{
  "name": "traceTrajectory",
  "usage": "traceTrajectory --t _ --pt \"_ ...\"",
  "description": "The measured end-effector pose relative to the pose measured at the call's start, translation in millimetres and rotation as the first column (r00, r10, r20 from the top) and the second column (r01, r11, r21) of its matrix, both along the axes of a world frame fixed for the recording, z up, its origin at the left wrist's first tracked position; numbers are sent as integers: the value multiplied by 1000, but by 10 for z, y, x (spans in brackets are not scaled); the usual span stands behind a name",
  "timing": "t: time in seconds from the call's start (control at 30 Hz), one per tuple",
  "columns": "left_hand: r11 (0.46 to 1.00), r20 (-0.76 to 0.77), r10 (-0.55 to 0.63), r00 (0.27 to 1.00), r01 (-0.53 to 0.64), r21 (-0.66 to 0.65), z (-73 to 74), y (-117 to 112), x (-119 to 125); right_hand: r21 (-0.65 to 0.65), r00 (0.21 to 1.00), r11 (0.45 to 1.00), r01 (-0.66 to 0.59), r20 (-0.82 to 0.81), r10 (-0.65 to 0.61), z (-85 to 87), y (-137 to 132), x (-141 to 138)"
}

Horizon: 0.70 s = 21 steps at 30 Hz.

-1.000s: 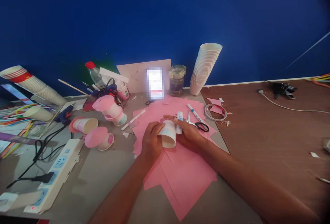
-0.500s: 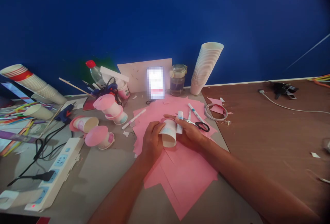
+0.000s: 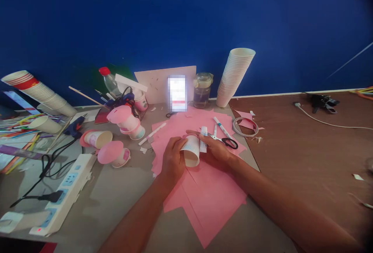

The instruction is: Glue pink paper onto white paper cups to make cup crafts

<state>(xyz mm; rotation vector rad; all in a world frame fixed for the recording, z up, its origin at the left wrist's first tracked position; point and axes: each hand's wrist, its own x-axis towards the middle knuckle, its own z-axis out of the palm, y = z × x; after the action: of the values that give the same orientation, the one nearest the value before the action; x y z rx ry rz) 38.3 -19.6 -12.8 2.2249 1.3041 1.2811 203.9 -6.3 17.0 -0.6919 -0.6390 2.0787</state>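
My left hand (image 3: 174, 161) is closed around a white paper cup (image 3: 191, 156) with faint bluish marks on its side. The cup is tilted, its open mouth facing me. My right hand (image 3: 216, 150) grips a small white tube-like object (image 3: 203, 140) with pale blue print, held upright close beside the cup; its exact kind is unclear. Fingers of the right hand reach behind the cup and are partly hidden. Pink paper sheets (image 3: 210, 202) lie beneath both hands. Scissors (image 3: 229, 143) with black handles and a white marker (image 3: 222, 127) rest just past my right hand.
Pink-topped paper cups (image 3: 110, 152) stand to the left, near a power strip (image 3: 65, 196) and a glue gun (image 3: 74, 126). Behind are a lit phone (image 3: 177, 93), a glass jar (image 3: 202, 89) and a tall cup stack (image 3: 236, 76). A tape roll (image 3: 245, 127) lies right.
The whole view has shifted very slightly. Both hands keep their hold, with the cup and the white tube-like object in nearly the same position.
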Motion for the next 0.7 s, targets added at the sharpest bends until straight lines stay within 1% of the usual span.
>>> traceTrajectory --t 0.07,0.13,0.2,0.23,0.27,0.33,0.4,0.47,0.5,0.6,0.7 --pt "1000 35 3 999 -2 -23 6 9 3 5 1000 1000 -8 18 8 -4 3 3" --pt "998 108 4 994 2 -57 12 28 2 15 999 1000 -17 37 17 -14 26 12" --pt "990 221 38 975 -7 -140 17 55 -5 30 1000 1000 -10 28 9 -29 71 26" --pt "977 284 80 956 -18 -214 18 69 -9 35 1000 999 -2 15 1 -40 98 36" --pt "951 343 134 930 -24 -307 20 82 -12 37 1000 999 9 2 -9 -53 127 46" --pt "875 440 253 862 -10 -484 22 103 -15 46 999 998 30 -13 -29 -87 178 65" --pt "811 503 339 795 25 -585 24 120 -13 75 998 996 54 -12 -54 -130 208 72" --pt "786 534 389 750 32 -618 24 134 -7 118 997 990 82 -2 -82 -172 210 63" --pt "779 537 406 740 27 -626 23 139 -5 138 996 986 91 6 -93 -188 201 52" --pt "769 526 414 743 23 -639 15 151 -8 172 993 980 104 33 -112 -203 156 6" --pt "768 513 409 754 19 -640 6 152 -17 178 994 980 94 42 -103 -189 115 -29"
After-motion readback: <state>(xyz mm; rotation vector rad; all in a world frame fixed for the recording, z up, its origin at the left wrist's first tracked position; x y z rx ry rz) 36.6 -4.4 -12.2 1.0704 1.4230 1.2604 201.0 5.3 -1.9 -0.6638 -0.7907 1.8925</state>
